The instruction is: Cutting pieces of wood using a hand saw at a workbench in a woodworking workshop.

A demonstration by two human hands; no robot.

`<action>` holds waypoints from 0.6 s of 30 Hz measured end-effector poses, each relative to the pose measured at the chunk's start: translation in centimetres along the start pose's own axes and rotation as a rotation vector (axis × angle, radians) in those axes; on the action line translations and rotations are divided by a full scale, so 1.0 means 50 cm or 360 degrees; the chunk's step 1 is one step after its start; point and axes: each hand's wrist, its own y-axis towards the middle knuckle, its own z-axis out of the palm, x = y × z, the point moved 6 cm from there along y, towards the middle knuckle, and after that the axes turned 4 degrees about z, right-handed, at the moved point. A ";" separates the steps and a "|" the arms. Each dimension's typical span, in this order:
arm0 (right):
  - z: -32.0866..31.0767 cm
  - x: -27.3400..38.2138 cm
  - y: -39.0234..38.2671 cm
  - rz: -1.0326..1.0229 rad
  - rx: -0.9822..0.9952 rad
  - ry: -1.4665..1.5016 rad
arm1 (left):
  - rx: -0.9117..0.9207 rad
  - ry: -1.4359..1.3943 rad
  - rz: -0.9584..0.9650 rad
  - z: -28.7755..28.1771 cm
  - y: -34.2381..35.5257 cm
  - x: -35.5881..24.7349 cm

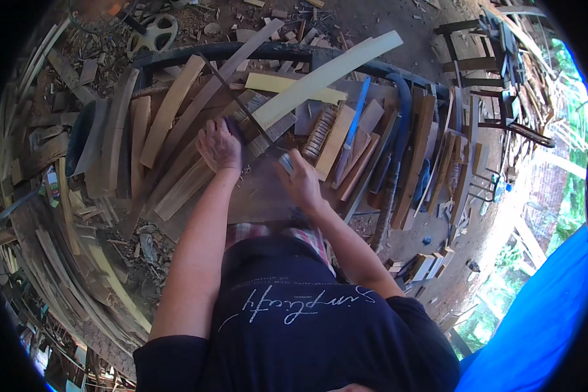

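The thin dark bar [234, 96] runs toward eleven o'clock from the nearer right hand [300, 181], fingers wrapped round a silvery piece [285, 162]; how the left hand's [219, 145] fingers close is unclear.

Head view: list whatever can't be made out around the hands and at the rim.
Silvery object in the right hand: head view, blurred, mostly covered by the fingers.
Dark object by the left hand: head view, partly covered by that hand.
Blue sheet: head view, its outer part cut off by the dark lens rim.
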 end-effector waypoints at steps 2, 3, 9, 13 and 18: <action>-0.024 -0.038 -0.071 0.0266 0.0155 0.0088 | 0.0061 0.0042 0.0007 0.001 -0.001 0.007; -0.048 -0.050 -0.114 0.0229 0.0137 0.0091 | 0.0063 0.0039 0.0000 -0.003 0.000 0.009; -0.065 -0.043 -0.096 0.0257 0.0151 0.0077 | 0.0006 0.0033 0.0053 -0.022 0.009 -0.008; 0.010 0.002 0.028 0.0020 -0.0018 0.0006 | 0.0004 0.0027 0.0025 -0.002 0.003 -0.001; -0.039 -0.062 -0.127 0.0286 0.0116 0.0158 | 0.0015 0.0026 -0.0002 -0.013 -0.003 0.003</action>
